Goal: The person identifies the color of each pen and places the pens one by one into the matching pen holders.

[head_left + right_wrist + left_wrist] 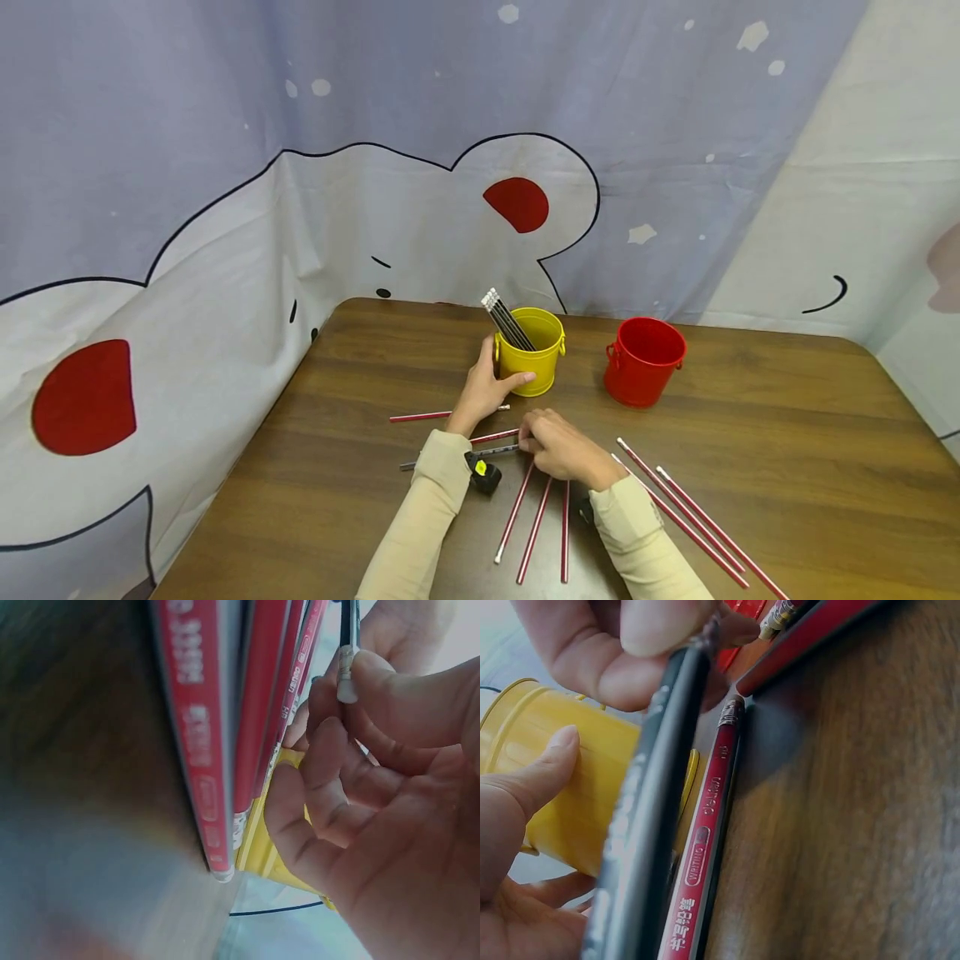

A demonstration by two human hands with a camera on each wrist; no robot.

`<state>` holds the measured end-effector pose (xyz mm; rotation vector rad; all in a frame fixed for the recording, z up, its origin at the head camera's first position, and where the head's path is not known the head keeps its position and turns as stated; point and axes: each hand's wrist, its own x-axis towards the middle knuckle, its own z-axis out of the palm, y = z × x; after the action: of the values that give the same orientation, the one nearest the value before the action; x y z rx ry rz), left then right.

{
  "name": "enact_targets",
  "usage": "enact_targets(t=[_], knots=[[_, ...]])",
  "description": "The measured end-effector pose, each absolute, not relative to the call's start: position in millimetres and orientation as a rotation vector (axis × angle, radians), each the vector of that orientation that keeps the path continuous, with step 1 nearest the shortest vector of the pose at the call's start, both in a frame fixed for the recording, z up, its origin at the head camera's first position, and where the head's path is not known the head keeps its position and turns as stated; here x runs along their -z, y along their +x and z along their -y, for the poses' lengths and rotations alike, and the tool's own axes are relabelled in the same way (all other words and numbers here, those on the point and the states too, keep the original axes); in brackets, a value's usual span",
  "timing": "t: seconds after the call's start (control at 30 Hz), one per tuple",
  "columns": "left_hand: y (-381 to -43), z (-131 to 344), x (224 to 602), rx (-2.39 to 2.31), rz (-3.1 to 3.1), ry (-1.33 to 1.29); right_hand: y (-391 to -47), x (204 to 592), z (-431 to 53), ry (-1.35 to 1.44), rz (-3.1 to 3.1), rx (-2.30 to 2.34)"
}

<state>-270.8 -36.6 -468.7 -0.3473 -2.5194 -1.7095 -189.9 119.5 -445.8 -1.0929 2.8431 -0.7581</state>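
My left hand (483,387) grips a small yellow bucket (536,379) by its left side, the thumb lying across the front. Several black pencils (508,321) with white erasers lean inside it. Between thumb and fingertips, my right hand (558,446) pinches a black pencil (649,802) at its eraser end; the eraser (346,690) shows in the right wrist view. That pencil points leftward past the left wrist in the head view. Close beside it lies a red pencil (705,825) on the table.
A red bucket (645,367) stands right of the yellow one. Several red pencils lie on the wooden table (315,500): some, like one red pencil (534,533), below the right hand, others, like another (720,533), beyond the right forearm. A patterned cloth (420,225) hangs behind.
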Motion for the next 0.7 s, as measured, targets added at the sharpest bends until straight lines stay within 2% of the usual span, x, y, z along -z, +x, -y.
enact_targets(t=[0.27,0.7], knots=[[-270.2,37.5,468.4,1.713,2.518,-0.357,-193.3,444.7,-121.8,-1.103,-2.733,0.932],[-270.2,37.8,469.6,1.732,2.507,-0.372,-194.6,424.8,-139.4,-1.043,-2.761,0.945]])
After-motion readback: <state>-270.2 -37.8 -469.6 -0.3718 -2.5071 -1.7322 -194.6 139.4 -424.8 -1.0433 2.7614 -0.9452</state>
